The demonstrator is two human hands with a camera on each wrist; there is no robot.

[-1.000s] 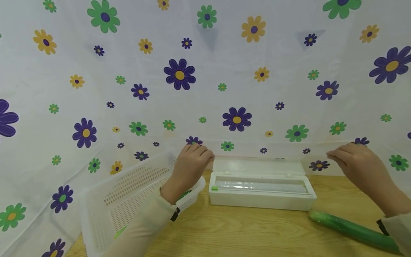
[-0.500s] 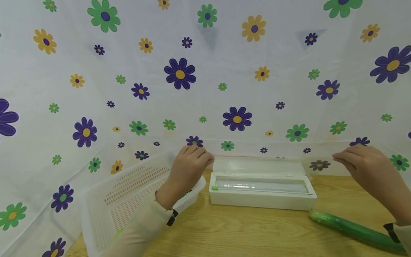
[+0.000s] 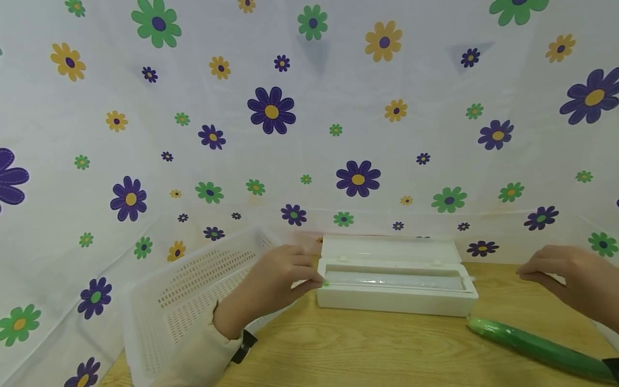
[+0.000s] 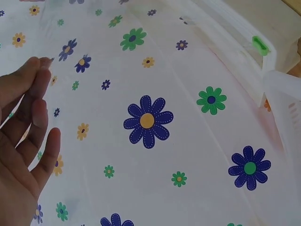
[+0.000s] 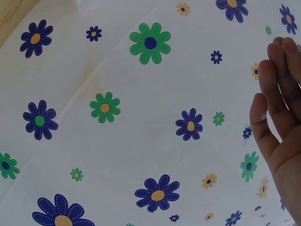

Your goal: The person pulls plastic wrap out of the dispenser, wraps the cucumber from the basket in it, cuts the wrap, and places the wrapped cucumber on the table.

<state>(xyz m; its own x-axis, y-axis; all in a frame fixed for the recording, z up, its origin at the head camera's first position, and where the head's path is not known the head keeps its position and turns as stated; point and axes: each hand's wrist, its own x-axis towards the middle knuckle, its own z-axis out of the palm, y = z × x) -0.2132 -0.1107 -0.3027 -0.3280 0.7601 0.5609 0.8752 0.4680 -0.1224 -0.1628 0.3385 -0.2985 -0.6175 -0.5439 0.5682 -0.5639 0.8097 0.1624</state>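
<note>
A white cling film box (image 3: 396,304) stands on the table with its lid (image 3: 387,249) raised at the back and a film roll (image 3: 394,280) inside. My left hand (image 3: 271,279) is at the box's left end, thumb and fingertips pinched together on thin clear cling film (image 4: 55,40). In the left wrist view, a green slider (image 4: 260,45) sits on the box edge. To the right of the box, my right hand (image 3: 573,277) keeps a similar pinch on the film, which is barely visible there. Below it lies a cucumber (image 3: 537,344).
A white perforated basket (image 3: 145,317) stands on the left, partly behind my left forearm. The wooden table (image 3: 338,349) runs in front of the box. A white flower-patterned cloth (image 3: 309,150) hangs behind everything.
Both hands have come down from above the box, the left to the level of its green slider. My right hand has also moved outward to the right. Box, basket and cucumber stay put.
</note>
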